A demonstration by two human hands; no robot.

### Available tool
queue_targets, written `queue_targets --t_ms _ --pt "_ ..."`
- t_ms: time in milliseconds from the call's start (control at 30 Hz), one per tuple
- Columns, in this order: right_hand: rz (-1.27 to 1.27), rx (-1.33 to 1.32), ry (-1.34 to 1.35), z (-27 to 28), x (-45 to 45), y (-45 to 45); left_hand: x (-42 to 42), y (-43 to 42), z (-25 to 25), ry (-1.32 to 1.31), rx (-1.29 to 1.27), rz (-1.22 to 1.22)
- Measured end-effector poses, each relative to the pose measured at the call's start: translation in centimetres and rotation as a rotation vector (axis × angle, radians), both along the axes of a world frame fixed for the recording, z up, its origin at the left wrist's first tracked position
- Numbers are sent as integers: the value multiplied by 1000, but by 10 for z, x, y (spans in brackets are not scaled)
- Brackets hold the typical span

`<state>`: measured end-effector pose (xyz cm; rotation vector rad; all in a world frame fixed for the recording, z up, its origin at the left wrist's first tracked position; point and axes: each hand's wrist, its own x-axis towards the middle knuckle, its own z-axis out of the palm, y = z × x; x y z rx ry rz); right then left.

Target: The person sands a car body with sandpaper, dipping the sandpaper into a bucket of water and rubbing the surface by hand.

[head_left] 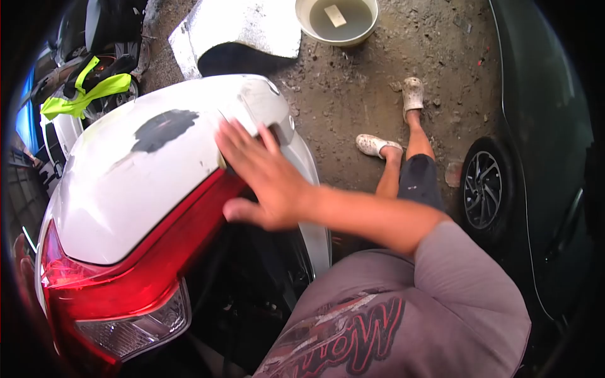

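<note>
My right hand lies palm down with its fingers stretched out over the corner of a white car body panel. A thin pale edge shows beneath the fingers, too little of it to name. Farther left on the panel is a dark grey patch with an uneven outline. Just below the hand runs a red tail light, its clear lower lens nearer to me. The thumb sticks out over the light's upper end. The hand is slightly blurred. My left hand is out of view.
A pale bucket of murky water holds a beige block. Silvery sheeting lies on the dirt ground. Neon-yellow fabric hangs by a motorcycle at left. A dark car with a wheel stands at right.
</note>
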<state>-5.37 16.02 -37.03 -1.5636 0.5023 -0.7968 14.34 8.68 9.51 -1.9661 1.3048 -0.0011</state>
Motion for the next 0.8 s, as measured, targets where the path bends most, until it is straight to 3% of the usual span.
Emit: queue_targets --t_ms 100,200,233,300,367,433,500,567,667,700,767,800 --pt "-6 -17 1 14 27 -34 -2 3 6 -9 -36 -45" --pt "31 -34 -218 69 -2 -7 5 0 2 43 13 -96" --pt "34 -17 -213 60 0 -3 1 -3 0 35 32 -37" --pt "-20 -129 68 25 14 -3 -5 -1 0 15 48 22" --pt "-57 26 55 2 30 -18 -8 2 -2 -14 17 -158" --pt "-48 14 21 50 30 -21 -13 0 -3 -9 -20 -104" --pt "81 -185 -225 110 26 -23 -12 -3 -7 8 -10 -45" --pt "29 -257 -278 116 40 -21 -5 -1 -2 -3 -14 -49" --pt "34 43 6 56 22 -17 9 9 8 -21 -57 -57" --pt "3 25 189 21 20 -12 9 11 9 -29 -64 -58" --pt "-66 101 198 20 27 1 19 22 5 -39 -107 -77" --pt "-39 -2 75 44 24 0 22 26 4 -41 -127 -75"
